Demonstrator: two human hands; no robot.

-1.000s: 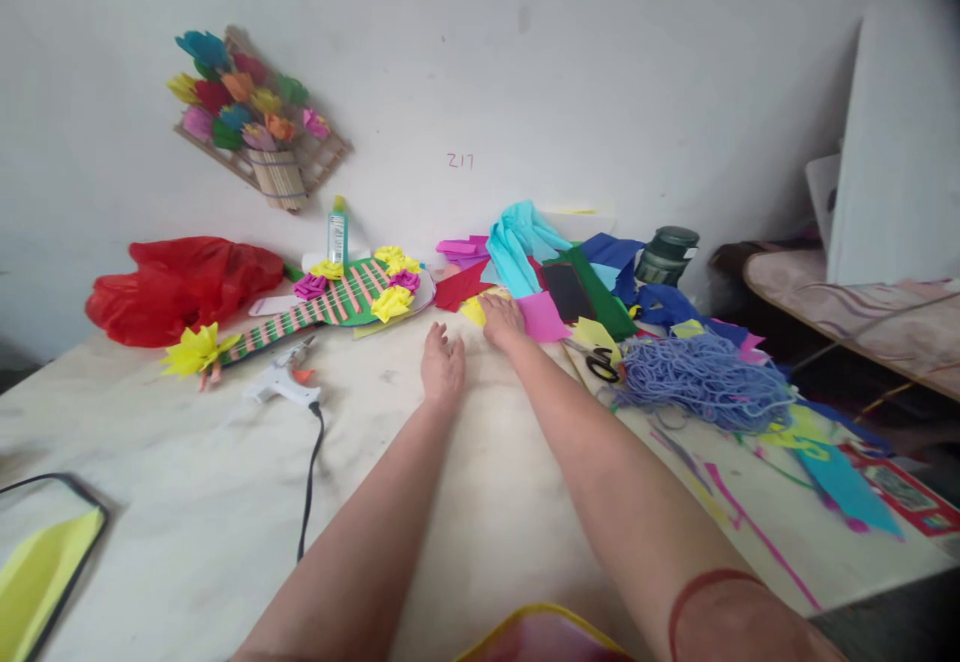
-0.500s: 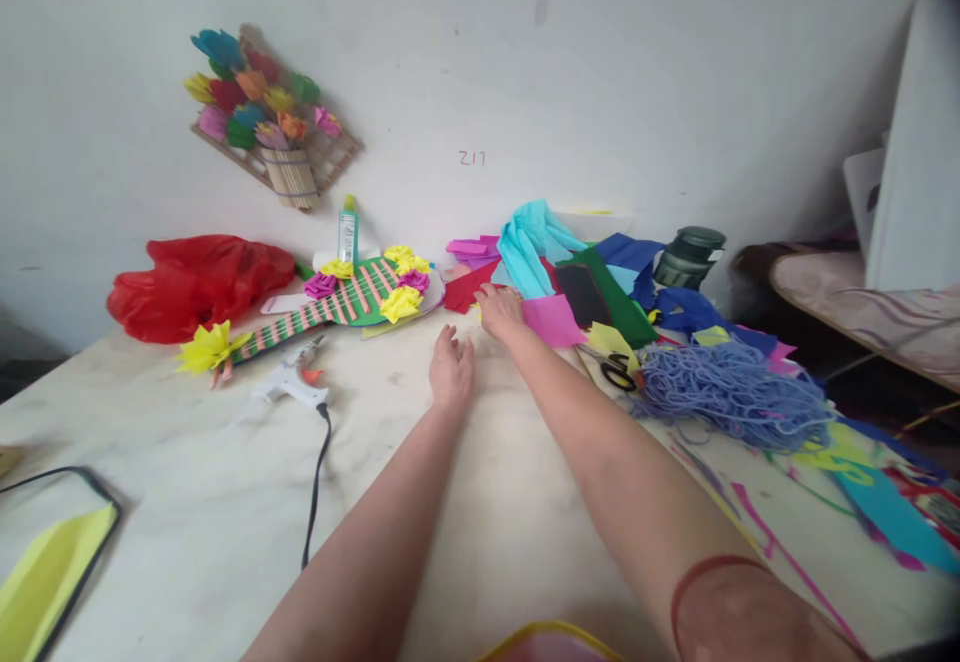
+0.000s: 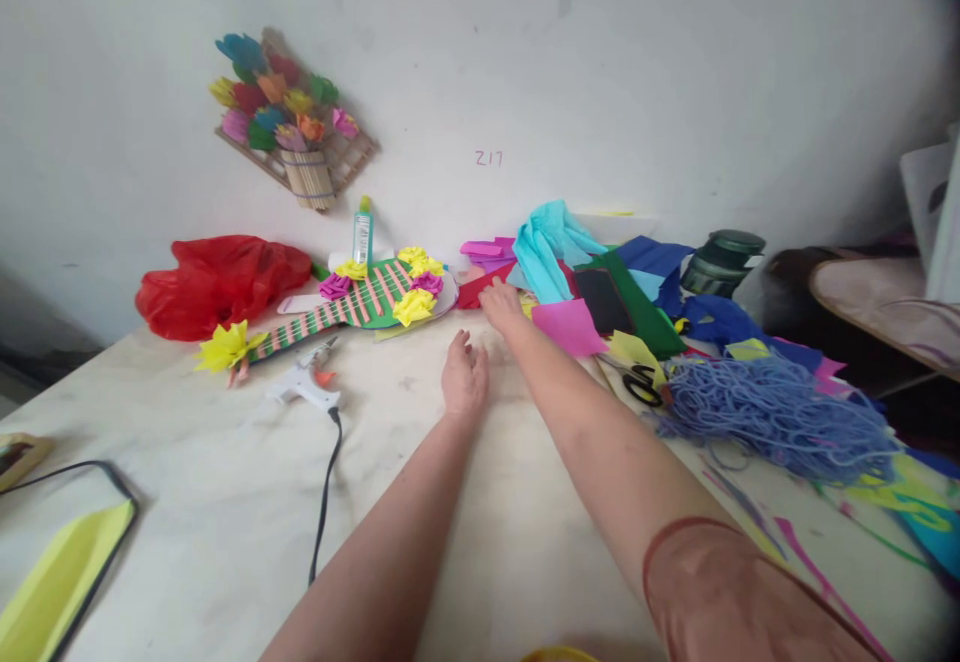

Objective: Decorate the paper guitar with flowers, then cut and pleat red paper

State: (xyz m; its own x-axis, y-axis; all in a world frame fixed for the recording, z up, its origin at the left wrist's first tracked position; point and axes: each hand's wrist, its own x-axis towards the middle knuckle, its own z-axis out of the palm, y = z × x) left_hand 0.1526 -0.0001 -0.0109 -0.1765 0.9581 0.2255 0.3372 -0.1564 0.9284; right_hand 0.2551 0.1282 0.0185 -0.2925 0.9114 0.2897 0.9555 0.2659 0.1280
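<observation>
Our right hand [image 3: 505,308] is at a flat red sheet [image 3: 472,291] toward the back of the marbled table [image 3: 225,502], whether gripping we cannot tell; our left hand [image 3: 465,376] lies near, loosely half-open. Crumpled turquoise material [image 3: 549,247], a smooth pink square [image 3: 568,327] and stringy blue yarn [image 3: 780,412] crowd the right.

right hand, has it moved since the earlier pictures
Yes: judged against the upright teal bottle, the right hand has shifted left, nearer to it.

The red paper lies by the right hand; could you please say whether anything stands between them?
Nothing visible stands between the right hand and the red paper; the hand overlaps it in view, though whether they touch is unclear.
</observation>
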